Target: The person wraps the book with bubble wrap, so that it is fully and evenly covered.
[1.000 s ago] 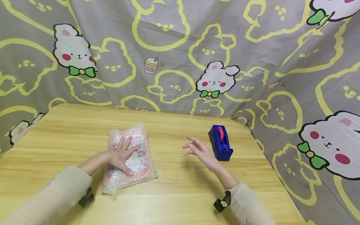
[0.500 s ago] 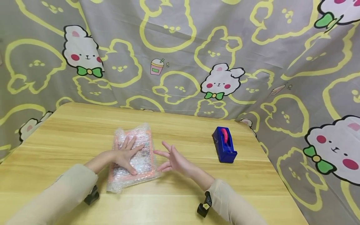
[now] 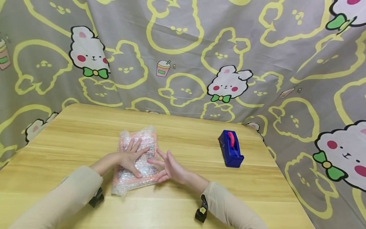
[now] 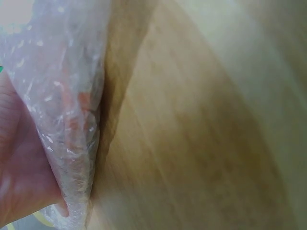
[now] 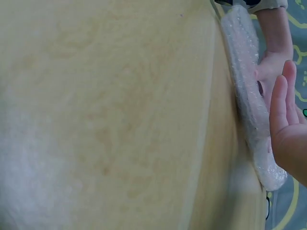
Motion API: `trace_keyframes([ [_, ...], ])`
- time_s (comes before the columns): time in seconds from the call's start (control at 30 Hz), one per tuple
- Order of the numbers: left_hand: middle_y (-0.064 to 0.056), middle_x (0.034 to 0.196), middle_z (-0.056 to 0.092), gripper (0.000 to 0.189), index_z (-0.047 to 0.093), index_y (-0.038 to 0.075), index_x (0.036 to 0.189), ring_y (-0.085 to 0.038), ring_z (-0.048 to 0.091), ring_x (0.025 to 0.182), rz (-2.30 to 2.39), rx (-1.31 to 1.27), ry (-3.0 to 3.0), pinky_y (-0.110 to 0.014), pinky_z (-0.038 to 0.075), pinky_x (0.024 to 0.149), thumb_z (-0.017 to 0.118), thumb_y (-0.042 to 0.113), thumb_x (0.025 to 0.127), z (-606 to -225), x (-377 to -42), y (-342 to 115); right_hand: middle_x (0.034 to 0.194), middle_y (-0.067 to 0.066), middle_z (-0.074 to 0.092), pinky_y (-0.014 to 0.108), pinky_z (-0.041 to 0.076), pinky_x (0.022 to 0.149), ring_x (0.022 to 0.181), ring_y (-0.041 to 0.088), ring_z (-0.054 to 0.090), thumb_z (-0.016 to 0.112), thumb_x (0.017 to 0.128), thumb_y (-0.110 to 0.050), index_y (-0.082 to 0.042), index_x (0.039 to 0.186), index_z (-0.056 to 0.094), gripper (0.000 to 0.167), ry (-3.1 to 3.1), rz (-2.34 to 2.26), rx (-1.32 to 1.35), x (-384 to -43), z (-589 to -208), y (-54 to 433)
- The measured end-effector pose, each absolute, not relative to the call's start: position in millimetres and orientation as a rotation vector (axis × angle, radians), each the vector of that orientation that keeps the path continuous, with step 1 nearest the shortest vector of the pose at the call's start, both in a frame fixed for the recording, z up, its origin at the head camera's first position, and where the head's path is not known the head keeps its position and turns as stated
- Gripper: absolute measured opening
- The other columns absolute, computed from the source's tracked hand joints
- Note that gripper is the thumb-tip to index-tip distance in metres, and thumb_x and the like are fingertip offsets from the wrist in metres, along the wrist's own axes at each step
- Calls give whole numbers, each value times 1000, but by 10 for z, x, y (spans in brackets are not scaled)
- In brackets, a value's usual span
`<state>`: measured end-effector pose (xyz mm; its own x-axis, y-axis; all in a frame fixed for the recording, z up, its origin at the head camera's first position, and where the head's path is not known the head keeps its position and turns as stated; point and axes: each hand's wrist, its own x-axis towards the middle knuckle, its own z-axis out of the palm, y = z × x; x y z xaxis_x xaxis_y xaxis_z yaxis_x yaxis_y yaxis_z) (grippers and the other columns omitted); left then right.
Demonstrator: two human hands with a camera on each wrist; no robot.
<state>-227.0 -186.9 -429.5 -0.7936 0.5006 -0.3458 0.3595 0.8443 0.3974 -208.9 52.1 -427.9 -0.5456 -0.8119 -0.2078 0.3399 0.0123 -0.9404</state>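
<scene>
A flat rectangular item with an orange-pink border, wrapped in clear bubble wrap (image 3: 148,133), lies on the wooden table. My left hand (image 3: 130,159) rests on top of it with fingers spread. In the left wrist view the bubble wrap (image 4: 72,110) fills the left side beside that hand (image 4: 24,167). At the package's right edge is my right hand (image 3: 172,168), its fingers extended over or against that edge; whether they touch cannot be told. The right wrist view has the right hand (image 5: 288,124) in front of the wrapped package (image 5: 244,81).
A blue tape dispenser (image 3: 231,149) with a pink-red tape core stands on the right part of the table (image 3: 194,136). Behind and to the right hangs a grey curtain (image 3: 183,47) printed with cartoon animals. Each wrist carries a black camera mount.
My right hand has moved left, from near the tape dispenser to the right edge of the wrapped package. The left hand stays spread on it. The head view has shifted slightly.
</scene>
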Motion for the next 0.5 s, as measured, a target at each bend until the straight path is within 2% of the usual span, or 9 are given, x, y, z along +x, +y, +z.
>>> trace_keyframes([
  [0.3, -28, 145, -21, 118, 12, 13, 146, -51, -24, 127, 500, 631, 2561, -71, -20, 88, 72, 62, 58, -4275, -2268, -1872, 147, 7, 30, 25, 54, 64, 70, 12, 64, 4, 87, -68, -29, 146, -9, 72, 1522, -1648, -471, -2109, -4336, 466],
  [0.5, -28, 145, -21, 118, 12, 14, 147, -51, -24, 127, 490, 634, 2558, -71, -20, 88, 71, 64, 58, -4275, -2265, -1865, 147, 8, 30, 25, 53, 61, 66, 11, 63, 6, 87, -68, -30, 146, -6, 72, 1610, -1620, -431, -2110, -4354, 439],
])
